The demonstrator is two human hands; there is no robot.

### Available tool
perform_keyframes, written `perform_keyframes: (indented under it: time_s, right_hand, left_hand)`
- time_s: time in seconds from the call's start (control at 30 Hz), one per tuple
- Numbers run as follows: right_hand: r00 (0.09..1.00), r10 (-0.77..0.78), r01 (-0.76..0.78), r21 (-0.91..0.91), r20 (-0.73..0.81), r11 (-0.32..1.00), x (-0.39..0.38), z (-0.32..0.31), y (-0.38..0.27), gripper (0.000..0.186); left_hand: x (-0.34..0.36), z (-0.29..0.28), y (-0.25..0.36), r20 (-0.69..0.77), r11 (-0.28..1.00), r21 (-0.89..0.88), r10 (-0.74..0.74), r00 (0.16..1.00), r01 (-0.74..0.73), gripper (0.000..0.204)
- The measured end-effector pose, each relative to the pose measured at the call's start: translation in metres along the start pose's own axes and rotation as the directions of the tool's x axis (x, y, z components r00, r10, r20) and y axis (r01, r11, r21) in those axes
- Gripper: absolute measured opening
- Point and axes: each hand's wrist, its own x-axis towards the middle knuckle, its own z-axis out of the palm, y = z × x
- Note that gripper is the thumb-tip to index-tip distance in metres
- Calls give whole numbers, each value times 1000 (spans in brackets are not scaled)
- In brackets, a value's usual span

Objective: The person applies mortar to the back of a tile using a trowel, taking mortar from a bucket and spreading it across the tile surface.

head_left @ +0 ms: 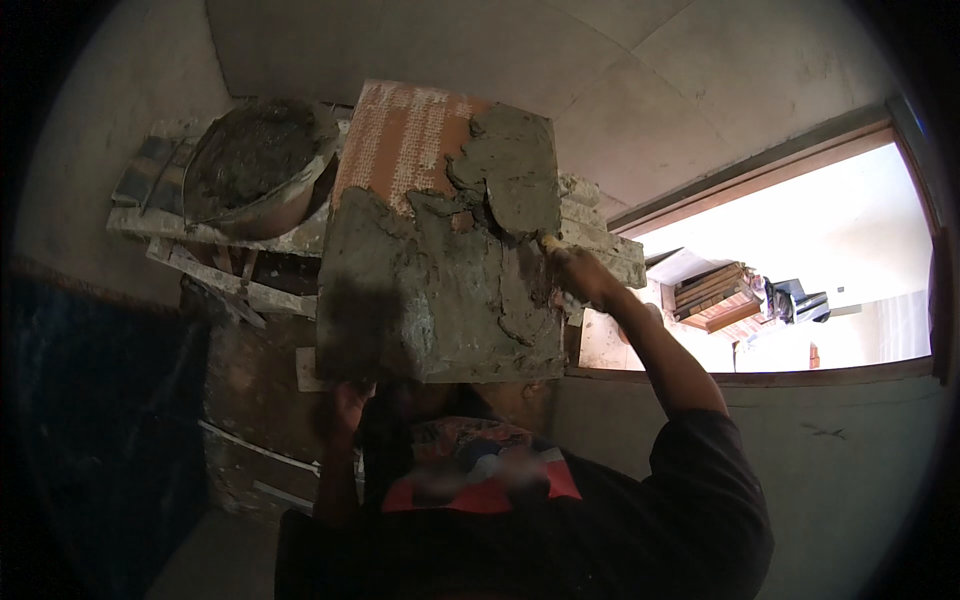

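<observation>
A large tile [400,140] lies in front of me, its ribbed orange back partly showing at the far left. Grey mortar [440,290] covers most of it in an uneven coat, with thick ridges toward the right. My right hand [585,278] is closed round the yellowish handle of a trowel [520,208], whose mortar-smeared blade rests against the coat near the tile's right edge. At the near left edge of the tile, my left hand [347,405] grips it, in shadow, with some fingers hidden.
A bucket [285,215] of dark mortar stands on a mortar-stained plank platform [165,225] at the far left. Pale, crusted boards [605,240] show right of the tile. A bright window opening [780,270] is at the right, with stacked wooden pieces [715,298] beyond it.
</observation>
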Motion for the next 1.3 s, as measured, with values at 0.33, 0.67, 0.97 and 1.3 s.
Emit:
perform_keyframes:
  time_s: [0.33,0.67,0.97,1.3]
  right_hand:
    - [980,108,-121,69,169,990,-6,40,-89,46]
    - [959,-229,86,-599,-167,796,-22,26,-62,49]
    - [957,-107,-81,-603,-269,794,-7,8,-34,36]
    - [964,244,-149,556,-101,818,-94,-26,59,37]
  left_hand:
    - [-16,23,4,26,921,378,91,995,-94,30]
    - [-1,8,-10,6,967,-252,33,999,-30,30]
    - [-19,29,18,-133,964,-250,-128,983,92,34]
    - [-27,60,15,-234,959,-243,-202,951,144,28]
